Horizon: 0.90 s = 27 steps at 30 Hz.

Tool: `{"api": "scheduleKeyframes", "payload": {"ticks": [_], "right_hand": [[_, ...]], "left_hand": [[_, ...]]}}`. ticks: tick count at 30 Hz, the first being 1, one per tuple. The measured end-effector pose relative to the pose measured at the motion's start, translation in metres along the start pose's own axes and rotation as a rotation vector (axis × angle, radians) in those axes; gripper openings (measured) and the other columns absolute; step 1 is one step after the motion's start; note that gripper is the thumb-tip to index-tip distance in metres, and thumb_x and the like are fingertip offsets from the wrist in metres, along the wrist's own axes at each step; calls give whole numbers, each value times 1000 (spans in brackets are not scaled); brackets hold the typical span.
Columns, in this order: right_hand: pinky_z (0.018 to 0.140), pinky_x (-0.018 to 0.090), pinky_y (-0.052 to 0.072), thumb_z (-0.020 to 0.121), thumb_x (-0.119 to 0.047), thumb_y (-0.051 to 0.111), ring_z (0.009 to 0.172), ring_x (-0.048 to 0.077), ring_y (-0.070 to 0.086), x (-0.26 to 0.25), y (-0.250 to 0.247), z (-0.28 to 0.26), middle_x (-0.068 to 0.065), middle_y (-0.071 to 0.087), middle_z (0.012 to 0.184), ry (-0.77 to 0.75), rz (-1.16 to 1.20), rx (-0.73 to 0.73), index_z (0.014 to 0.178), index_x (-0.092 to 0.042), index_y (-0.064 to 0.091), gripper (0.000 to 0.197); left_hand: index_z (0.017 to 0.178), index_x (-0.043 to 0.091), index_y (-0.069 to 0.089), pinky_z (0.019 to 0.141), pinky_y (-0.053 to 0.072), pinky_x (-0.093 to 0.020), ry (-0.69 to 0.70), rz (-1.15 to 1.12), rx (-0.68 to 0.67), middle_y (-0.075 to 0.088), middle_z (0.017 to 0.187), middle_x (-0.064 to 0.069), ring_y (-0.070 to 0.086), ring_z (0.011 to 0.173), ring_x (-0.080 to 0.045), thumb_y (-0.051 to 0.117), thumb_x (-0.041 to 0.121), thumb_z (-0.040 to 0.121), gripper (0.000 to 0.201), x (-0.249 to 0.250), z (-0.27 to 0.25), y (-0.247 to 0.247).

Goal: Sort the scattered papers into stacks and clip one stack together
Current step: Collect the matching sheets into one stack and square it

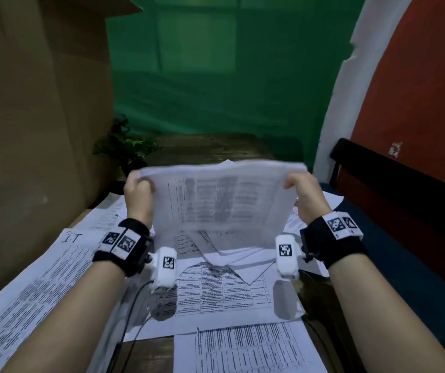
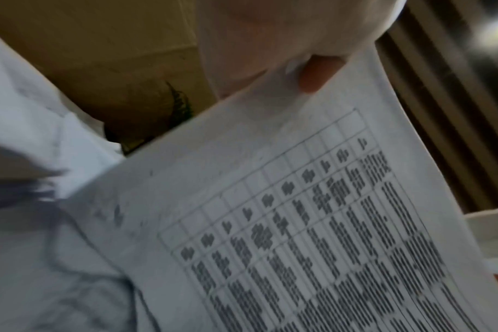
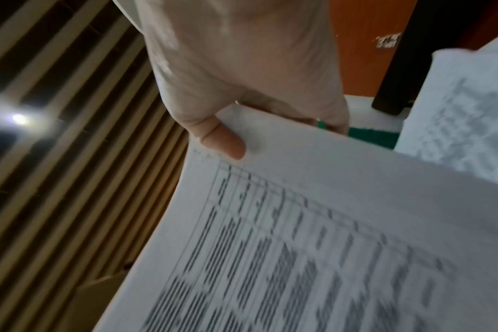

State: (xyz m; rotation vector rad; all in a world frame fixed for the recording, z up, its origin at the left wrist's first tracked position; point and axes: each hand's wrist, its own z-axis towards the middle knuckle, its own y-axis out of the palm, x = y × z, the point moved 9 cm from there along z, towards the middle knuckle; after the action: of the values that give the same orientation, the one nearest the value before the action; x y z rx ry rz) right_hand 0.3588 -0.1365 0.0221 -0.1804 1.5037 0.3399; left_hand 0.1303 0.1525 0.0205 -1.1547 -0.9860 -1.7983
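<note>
A stack of printed papers (image 1: 221,195) with tables stands almost upright above the table, held between both hands. My left hand (image 1: 138,188) grips its upper left corner, and in the left wrist view the thumb (image 2: 318,71) presses on the stack of papers (image 2: 299,202). My right hand (image 1: 300,191) grips the upper right corner; the right wrist view shows the thumb (image 3: 225,141) pinching the stack (image 3: 327,224). More printed sheets (image 1: 216,286) lie scattered flat on the table below. No clip is visible.
A large cardboard box (image 1: 38,103) stands at the left. A small green plant (image 1: 124,146) sits behind the papers. A dark chair (image 1: 404,211) and a red wall are at the right. Cables (image 1: 132,313) trail over the papers near me.
</note>
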Motion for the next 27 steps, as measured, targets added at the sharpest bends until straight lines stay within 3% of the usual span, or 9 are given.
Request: {"api": "scheduleKeyframes", "payload": {"ticks": [3,7,11,15,17,20,23,25,27], "right_hand": [[76,32,43,77,3,49,93,20,55,11,-1,1,1,60,93,3,7,-1,95,-16,58,28],[70,30,44,82,6,47,79,19,57,-10,14,1,4,62,85,-99,57,-4,83,-13,58,22],[64,27,35,78,10,41,82,20,46,13,-3,9,2,53,80,-19,15,69,83,-11,55,26],[70,30,41,85,1,53,99,25,54,32,-2,20,8,62,104,41,7,34,112,-9,56,29],[82,30,43,87,-9,63,109,23,53,29,-5,20,10,56,123,39,8,117,132,-11,46,48],[94,34,43,75,-33,80,124,28,47,46,-7,2,11,42,141,187,-34,222,147,-11,29,91],[74,40,54,72,-42,83,94,33,61,65,44,-32,12,54,109,423,95,-124,128,-17,55,67],[81,54,56,77,-36,81,101,44,60,71,89,-61,20,47,109,573,296,-341,116,-19,56,49],[80,56,55,84,-22,75,101,42,62,75,123,-81,25,54,108,686,431,-419,107,-6,54,35]], "left_hand": [[94,17,56,66,41,-26,-87,23,-26,54,83,1,49,84,-20,33,3,72,35,-19,-2,0],[75,20,58,56,38,-22,-58,-67,-40,51,70,1,47,64,-12,33,-5,77,35,-3,-3,14],[75,18,53,48,39,-14,-82,33,-128,52,72,2,47,64,-8,38,0,90,28,-9,-8,13],[104,15,57,68,48,-24,32,231,-278,64,93,0,59,84,-13,44,14,100,14,-15,-9,21],[107,19,56,75,47,-32,172,339,-211,65,99,-9,59,87,-20,42,21,102,15,-2,-4,17],[109,14,57,80,46,-33,169,300,-55,62,101,-8,58,92,-23,41,20,101,19,3,4,4],[104,12,54,92,51,-44,-23,104,82,61,107,-10,61,103,-31,44,20,98,14,-17,8,-12],[110,7,55,92,52,-47,-180,-10,101,63,116,-14,62,104,-31,43,17,96,21,-37,5,-17],[124,2,53,90,53,-46,-284,-138,57,63,121,-16,64,104,-29,42,11,98,30,-52,-5,-16]]}}
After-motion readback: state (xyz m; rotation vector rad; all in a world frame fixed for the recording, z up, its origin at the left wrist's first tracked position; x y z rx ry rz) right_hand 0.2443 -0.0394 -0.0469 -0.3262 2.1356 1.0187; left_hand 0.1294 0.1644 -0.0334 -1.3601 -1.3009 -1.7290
